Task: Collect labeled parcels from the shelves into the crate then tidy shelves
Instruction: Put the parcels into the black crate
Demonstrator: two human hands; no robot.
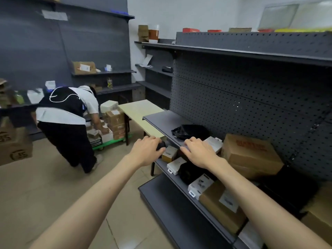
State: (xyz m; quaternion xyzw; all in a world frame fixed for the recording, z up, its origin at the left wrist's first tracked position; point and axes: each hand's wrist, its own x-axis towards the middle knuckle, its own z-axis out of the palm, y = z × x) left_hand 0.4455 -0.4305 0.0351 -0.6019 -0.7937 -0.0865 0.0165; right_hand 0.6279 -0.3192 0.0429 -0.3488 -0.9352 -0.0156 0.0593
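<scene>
My left hand (146, 151) is closed around a small black object (161, 145) at the front edge of the grey middle shelf (161, 119). Palm down, my right hand (199, 154) rests on the same shelf edge, fingers spread over a white flat box (214, 143). Below my hands, the lower shelf holds a small tan-and-white box (169, 154), a white carton (176, 165), a black bag (191, 172), a white labeled package (200, 186) and a brown labeled parcel (222, 203). A large cardboard box with red print (251, 153) stands to the right.
A black plastic bag (188, 131) lies further back on the middle shelf. A pale table (142, 114) abuts the shelf end. A person (66, 123) bends over stacked boxes on a green cart (111, 142). Cardboard boxes (14, 144) sit at the far left.
</scene>
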